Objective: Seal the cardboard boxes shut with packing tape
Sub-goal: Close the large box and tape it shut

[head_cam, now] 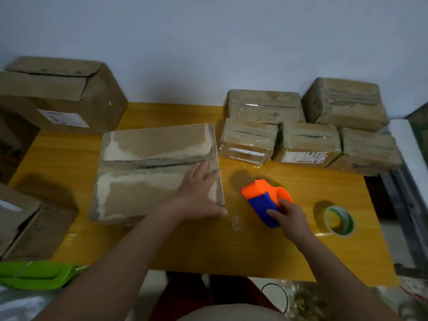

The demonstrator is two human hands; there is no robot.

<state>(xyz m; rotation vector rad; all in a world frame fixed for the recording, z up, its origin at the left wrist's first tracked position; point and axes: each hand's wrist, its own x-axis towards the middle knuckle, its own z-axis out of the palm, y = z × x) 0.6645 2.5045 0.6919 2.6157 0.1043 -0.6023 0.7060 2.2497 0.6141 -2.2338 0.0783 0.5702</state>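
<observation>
The cardboard box (157, 172) lies flat on the bench (208, 246), left hand (199, 193) pressing its right end with fingers spread. It looks light, stiff and scuffed; steady it by the flaps. The right hand (287, 216) grips the tape dispenser (266, 200) just beside it

Both bare forearms extend forward from the bottom edge of the view. The left hand (201, 191) lies palm down, fingers straight and slightly spread, thumb stretched along the near right corner of the worn brown cardboard box (157, 172) on which it rests. The right hand (290, 216) is set well apart to the right, fingers curled over the rear of the orange and blue plastic tape dispenser (266, 200), gripping it.
</observation>
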